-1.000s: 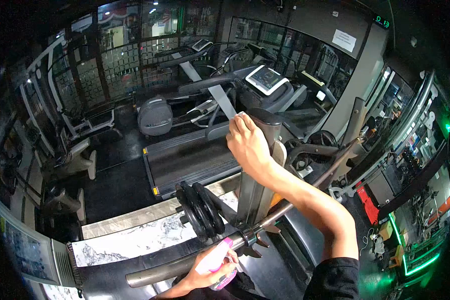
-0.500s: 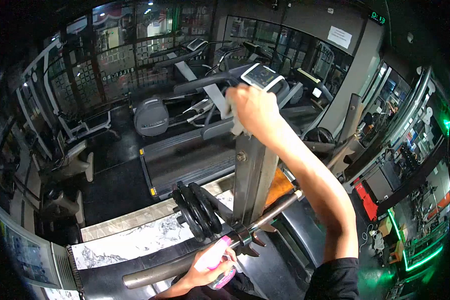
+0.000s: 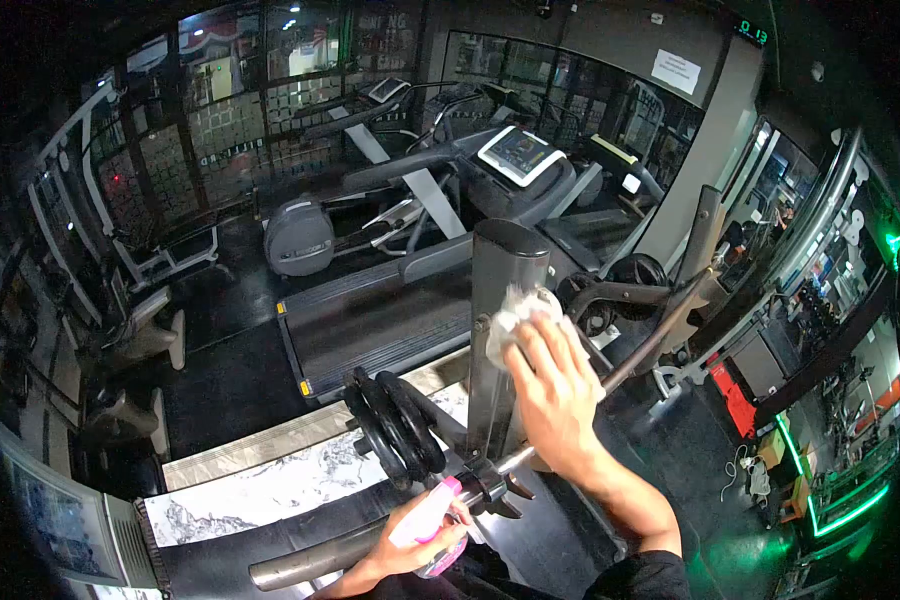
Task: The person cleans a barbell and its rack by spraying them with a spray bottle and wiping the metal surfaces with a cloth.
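Observation:
My right hand (image 3: pixel 555 385) presses a crumpled whitish cloth (image 3: pixel 520 315) against the side of a dark metal post (image 3: pixel 497 400), below its rounded top. The fingers lie bent over the cloth. Low in the view, my left hand (image 3: pixel 420 540) is wrapped round a pink and white spray bottle (image 3: pixel 432 515). Beside that hand a metal bar (image 3: pixel 320 560) runs up to a bracket at the foot of the post. Black weight plates (image 3: pixel 395 425) hang on a peg left of the post.
A treadmill (image 3: pixel 380 320) with a lit console (image 3: pixel 520 155) stands beyond the post. An exercise machine with a round housing (image 3: pixel 300 238) is at the left. A red object (image 3: pixel 732 398) and green light strips are at the right.
My right hand has moved down from above the post's top to its side, with the cloth. The post's top now shows. My left hand still holds the bottle.

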A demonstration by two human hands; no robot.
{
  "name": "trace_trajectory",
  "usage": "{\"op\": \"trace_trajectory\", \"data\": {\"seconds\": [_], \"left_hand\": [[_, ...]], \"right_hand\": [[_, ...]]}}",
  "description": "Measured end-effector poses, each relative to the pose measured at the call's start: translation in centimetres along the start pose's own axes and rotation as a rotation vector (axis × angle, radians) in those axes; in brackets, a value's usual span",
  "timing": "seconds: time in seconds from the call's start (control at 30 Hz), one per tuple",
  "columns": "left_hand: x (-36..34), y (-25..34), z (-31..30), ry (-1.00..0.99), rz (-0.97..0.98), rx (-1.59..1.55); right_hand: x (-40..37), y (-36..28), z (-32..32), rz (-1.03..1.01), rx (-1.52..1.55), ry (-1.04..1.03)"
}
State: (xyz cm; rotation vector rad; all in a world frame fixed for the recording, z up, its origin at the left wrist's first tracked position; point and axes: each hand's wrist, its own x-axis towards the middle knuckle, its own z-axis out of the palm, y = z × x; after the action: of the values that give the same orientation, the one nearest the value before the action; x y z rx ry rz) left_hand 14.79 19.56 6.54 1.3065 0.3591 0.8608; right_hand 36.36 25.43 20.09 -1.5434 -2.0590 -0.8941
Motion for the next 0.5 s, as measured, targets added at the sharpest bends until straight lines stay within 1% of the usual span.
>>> {"op": "trace_trajectory", "data": {"seconds": [0.07,0.13,0.17,0.23,0.3,0.33,0.37,0.47,0.5], "left_hand": [[-0.1,0.1,-0.1,-0.020,-0.014,0.029],[-0.3,0.8,0.2,0.016,-0.063,-0.087],[-0.2,0.9,0.2,0.019,-0.065,-0.088],[-0.2,1.2,0.0,-0.039,-0.058,-0.002],[-0.3,1.6,0.1,-0.056,-0.045,0.011],[-0.5,1.3,0.0,-0.038,-0.028,0.003],[-0.5,1.3,-0.1,-0.038,-0.022,0.004],[-0.9,1.4,-0.4,-0.029,-0.013,-0.026],[-1.0,1.5,-0.5,-0.030,-0.015,-0.028]], "right_hand": [[-3.2,-0.6,1.0,-0.011,0.009,-0.114],[-5.8,-1.3,1.6,-0.040,0.014,-0.251],[-7.4,-1.4,2.1,-0.071,0.025,-0.312],[-8.9,-1.3,2.1,-0.112,0.097,-0.443],[-9.2,-1.4,0.9,0.077,0.202,-0.699],[-9.1,-1.2,0.4,0.149,0.214,-0.689],[-8.9,-0.6,0.0,0.147,0.210,-0.686],[-7.6,1.0,-1.6,0.371,0.414,-0.293],[-7.2,1.4,-1.1,0.418,0.548,-0.036]]}}
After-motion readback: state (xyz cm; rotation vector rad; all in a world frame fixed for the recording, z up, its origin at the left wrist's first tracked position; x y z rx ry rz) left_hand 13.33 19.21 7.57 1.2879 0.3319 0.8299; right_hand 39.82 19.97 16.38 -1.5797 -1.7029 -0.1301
